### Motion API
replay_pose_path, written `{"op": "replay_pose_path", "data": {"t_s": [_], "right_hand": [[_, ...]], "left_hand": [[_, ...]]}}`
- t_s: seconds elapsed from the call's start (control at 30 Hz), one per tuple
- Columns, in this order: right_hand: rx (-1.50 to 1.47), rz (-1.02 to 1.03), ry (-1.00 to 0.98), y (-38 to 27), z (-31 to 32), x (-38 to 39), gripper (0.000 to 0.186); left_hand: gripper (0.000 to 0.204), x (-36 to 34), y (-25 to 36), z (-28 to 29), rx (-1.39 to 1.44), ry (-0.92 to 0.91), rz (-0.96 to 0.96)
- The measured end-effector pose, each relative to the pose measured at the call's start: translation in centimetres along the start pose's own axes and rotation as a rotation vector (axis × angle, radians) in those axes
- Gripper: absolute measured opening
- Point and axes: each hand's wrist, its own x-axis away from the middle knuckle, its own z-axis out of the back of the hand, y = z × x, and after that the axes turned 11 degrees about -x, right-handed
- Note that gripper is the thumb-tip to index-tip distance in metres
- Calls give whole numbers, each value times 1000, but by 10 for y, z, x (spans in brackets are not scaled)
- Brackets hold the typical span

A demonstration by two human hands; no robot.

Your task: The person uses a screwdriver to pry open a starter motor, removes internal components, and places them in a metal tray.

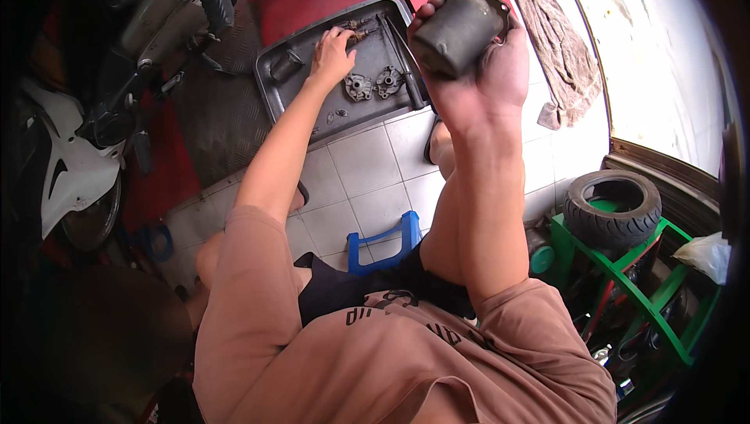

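Note:
My right hand (500, 65) is raised to the right of the tray, fingers wrapped round a dark grey metal cylindrical housing (461, 32). A flange with bolt holes rims its upper end. Below and to the left, my left hand (332, 57) reaches over a metal tray (264, 96), thumb apart from the fingers. Brass-coloured fittings (358, 36) lie right beside its fingertips; I see nothing held there. Also in the tray are a smaller dark cylinder (287, 66), two round cast metal parts (358, 87), small rings (341, 113) and a long dark-handled tool (412, 88).
A motorcycle (207, 2) stands at the upper left, with a white fairing panel (74, 158) nearby. A blue plastic stool (387, 244) is between my legs. To the right, a tyre (612, 209) rests on a green metal frame (664, 291). A brown cloth (558, 57) lies beyond my right hand.

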Motion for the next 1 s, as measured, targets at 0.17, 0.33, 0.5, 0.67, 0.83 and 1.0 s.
{"op": "replay_pose_path", "data": {"t_s": [0.17, 0.33, 0.5, 0.67, 0.83, 1.0], "right_hand": [[125, 141, 139, 3, -4, 4, 54], [494, 162, 31, 14, -14, 8, 58], [826, 58, -95, 24, -7, 8, 54], [863, 290, 16, 22, -29, 12, 45], [798, 256, -94, 26, -20, 17, 35], [736, 189, -58, 24, -14, 8, 34]], "left_hand": [[37, 10, 49, 90, 1320, -38, 290], [34, 41, 116, 204, 1801, 87, 68], [39, 60, 115, 182, 1565, 218, 193], [45, 91, 36, 87, 1149, 105, 440], [58, 122, -54, 16, 291, -18, 569], [57, 130, -84, 9, 122, -121, 465]]}}
